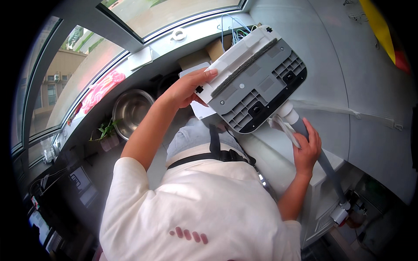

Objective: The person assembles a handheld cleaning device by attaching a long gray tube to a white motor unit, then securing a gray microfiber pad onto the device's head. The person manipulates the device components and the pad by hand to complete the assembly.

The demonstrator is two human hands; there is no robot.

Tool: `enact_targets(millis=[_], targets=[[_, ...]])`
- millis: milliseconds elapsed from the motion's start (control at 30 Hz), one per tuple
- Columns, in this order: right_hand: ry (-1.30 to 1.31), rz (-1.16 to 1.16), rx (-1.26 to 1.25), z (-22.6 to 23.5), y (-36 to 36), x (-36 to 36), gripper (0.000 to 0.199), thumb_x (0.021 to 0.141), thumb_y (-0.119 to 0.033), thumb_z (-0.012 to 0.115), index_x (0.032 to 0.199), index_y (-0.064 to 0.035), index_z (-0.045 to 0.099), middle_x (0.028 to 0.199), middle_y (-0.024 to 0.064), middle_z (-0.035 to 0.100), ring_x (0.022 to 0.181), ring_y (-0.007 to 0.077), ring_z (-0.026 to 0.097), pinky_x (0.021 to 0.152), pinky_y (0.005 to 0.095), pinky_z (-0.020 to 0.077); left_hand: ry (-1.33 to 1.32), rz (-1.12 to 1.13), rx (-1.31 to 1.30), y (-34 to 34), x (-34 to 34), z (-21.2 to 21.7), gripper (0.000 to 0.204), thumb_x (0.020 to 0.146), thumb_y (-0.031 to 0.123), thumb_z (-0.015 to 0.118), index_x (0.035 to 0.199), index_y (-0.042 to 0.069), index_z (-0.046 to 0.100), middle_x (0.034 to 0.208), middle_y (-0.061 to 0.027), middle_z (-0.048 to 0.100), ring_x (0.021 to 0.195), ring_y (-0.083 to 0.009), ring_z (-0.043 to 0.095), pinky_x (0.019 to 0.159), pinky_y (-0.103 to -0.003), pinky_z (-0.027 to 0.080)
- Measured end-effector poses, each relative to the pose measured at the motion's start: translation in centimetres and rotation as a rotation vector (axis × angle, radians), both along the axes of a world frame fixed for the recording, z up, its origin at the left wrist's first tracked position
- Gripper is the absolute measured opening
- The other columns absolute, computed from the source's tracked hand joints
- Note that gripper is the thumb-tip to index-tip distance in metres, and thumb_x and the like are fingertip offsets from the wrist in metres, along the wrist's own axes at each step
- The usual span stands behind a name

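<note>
Tilted in front of me is a wide floor-cleaner head [257, 82], its underside turned up: white edge, grey plate with a fuzzy strip, ribbed black-edged sockets. My left hand [190, 88] grips its near-left corner, thumb on the white edge and the other fingers partly hidden behind. A grey tube [329, 167] with a white collar runs from the head down to the lower right. My right hand [307, 148] is closed around this tube just below the collar. A thin white cloth [284, 127] hangs at its thumb, seemingly pinched against the tube.
Along the window sill lie a roll of tape [178, 35], a white pad [140, 58] and a pink cloth [102, 90]. Below stand a steel basin [130, 113] and a potted plant [108, 132]. A white cabinet [320, 178] is by my right arm; cables [238, 32] rise behind the head.
</note>
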State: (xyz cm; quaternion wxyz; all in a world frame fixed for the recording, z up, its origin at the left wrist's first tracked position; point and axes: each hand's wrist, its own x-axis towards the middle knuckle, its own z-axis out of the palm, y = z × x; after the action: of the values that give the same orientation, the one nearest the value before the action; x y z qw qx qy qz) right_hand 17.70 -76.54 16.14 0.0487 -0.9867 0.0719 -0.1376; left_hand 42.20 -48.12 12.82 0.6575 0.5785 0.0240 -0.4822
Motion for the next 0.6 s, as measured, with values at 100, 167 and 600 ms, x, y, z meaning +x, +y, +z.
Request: enact_targets(millis=[100, 167, 600], targets=[[0.007, 0.002, 0.002, 0.1, 0.1, -0.1, 0.031, 0.057, 0.006, 0.071, 0.081, -0.0122, 0.064, 0.128, 0.0038, 0.059, 0.113, 0.0293, 0.057, 0.093, 0.0406, 0.0465, -0.028, -0.075, 0.018, 0.2, 1.0, 0.6, 0.072, 0.083, 0.057, 0.063, 0.133, 0.006, 0.051, 0.1, -0.0118, 0.062, 0.083, -0.0196, 0.062, 0.068, -0.033, 0.052], [-0.012, 0.012, 0.052, 0.4, 0.2, 0.0, 0.029, 0.06, 0.006, 0.072, 0.081, -0.0115, 0.064, 0.129, 0.0053, 0.059, 0.115, 0.0304, 0.056, 0.095, 0.0402, 0.0458, 0.029, -0.101, -0.016, 0.7, 1.7, -0.3, 0.067, 0.087, 0.058, 0.059, 0.132, 0.009, 0.052, 0.117, -0.0133, 0.058, 0.1, -0.0239, 0.063, 0.073, -0.037, 0.058], [-0.227, 0.176, 0.814, 8.1, -2.3, 0.1, 0.021, 0.071, -0.003, 0.075, 0.09, -0.0003, 0.066, 0.086, 0.0121, 0.068, 0.072, 0.0221, 0.062, 0.069, 0.0317, 0.0495, -0.449, 0.405, -0.285, 3.4, -2.9, -2.9, 0.058, 0.09, 0.045, 0.061, 0.131, 0.007, 0.042, 0.131, -0.0092, 0.049, 0.122, -0.0199, 0.046, 0.107, -0.037, 0.032]])
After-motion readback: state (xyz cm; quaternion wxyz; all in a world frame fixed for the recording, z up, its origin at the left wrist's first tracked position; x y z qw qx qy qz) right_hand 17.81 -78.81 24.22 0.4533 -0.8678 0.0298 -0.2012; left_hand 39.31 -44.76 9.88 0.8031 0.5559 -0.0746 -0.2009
